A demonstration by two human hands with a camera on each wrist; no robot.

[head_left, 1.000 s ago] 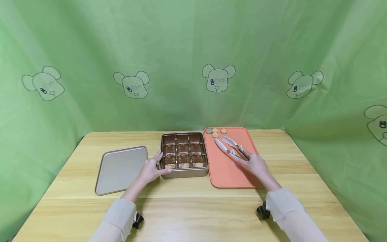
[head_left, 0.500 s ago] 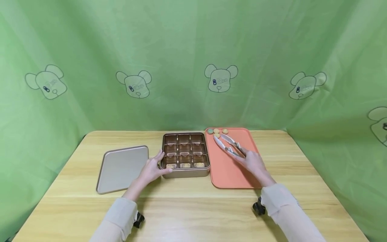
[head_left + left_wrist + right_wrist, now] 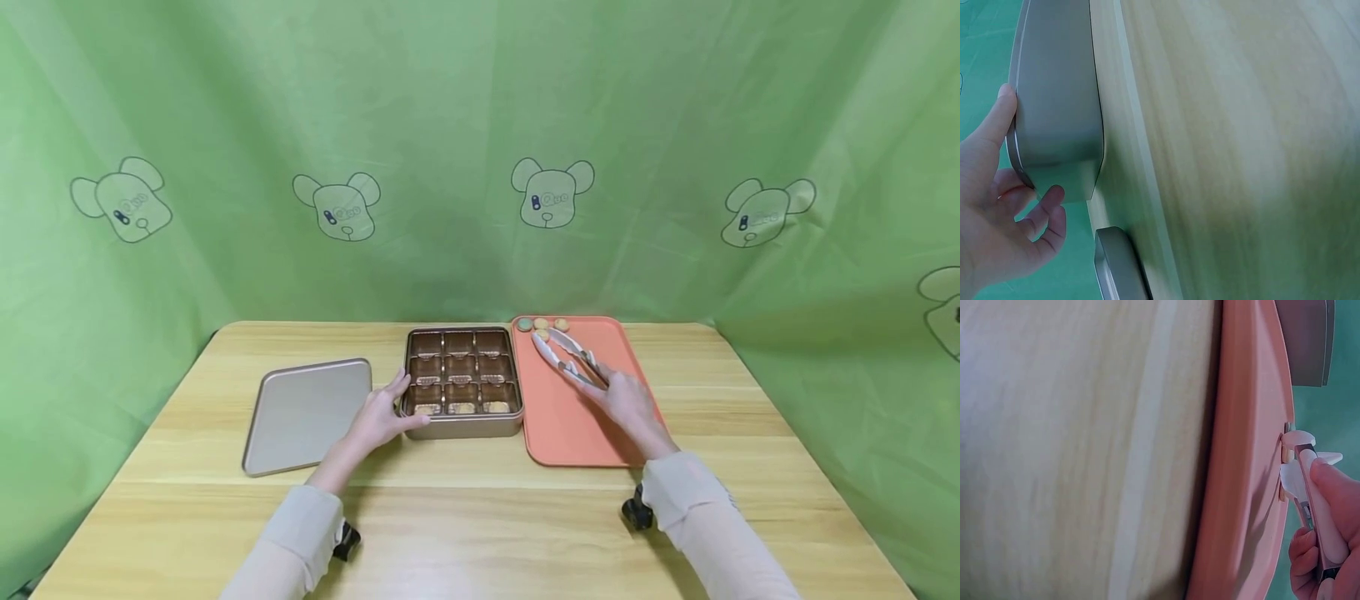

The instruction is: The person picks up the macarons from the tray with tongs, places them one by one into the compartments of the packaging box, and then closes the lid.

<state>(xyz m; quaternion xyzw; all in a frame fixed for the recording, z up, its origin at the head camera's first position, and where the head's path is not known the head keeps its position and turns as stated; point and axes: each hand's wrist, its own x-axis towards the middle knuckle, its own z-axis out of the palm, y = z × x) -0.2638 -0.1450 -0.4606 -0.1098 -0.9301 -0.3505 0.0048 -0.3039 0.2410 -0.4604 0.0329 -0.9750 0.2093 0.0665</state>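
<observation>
My left hand (image 3: 377,419) holds the front left corner of a square metal box (image 3: 462,427), its thumb on the front rim and fingers at the left side. The box has a brown divided insert (image 3: 459,364); pale cookies (image 3: 497,407) lie in the front compartments. My right hand (image 3: 628,404) grips metal tongs (image 3: 558,364) over an orange tray (image 3: 558,417). The spread tongs' tips stand on either side of a yellow cookie (image 3: 542,335). Just behind are a green cookie (image 3: 524,324) and two more yellowish cookies (image 3: 561,324). In the right wrist view, the tongs (image 3: 1319,506) partly hide the cookies.
A flat metal lid (image 3: 307,417) lies left of the box on the wooden table (image 3: 480,517). The tray sits close against the box's right side. A green curtain (image 3: 442,275) with printed bear heads hangs behind the table and at both sides.
The right hand and tongs have shifted slightly left, and the tips have come closer around the front yellow cookie. The left hand stays at the box corner. The head view has turned slightly.
</observation>
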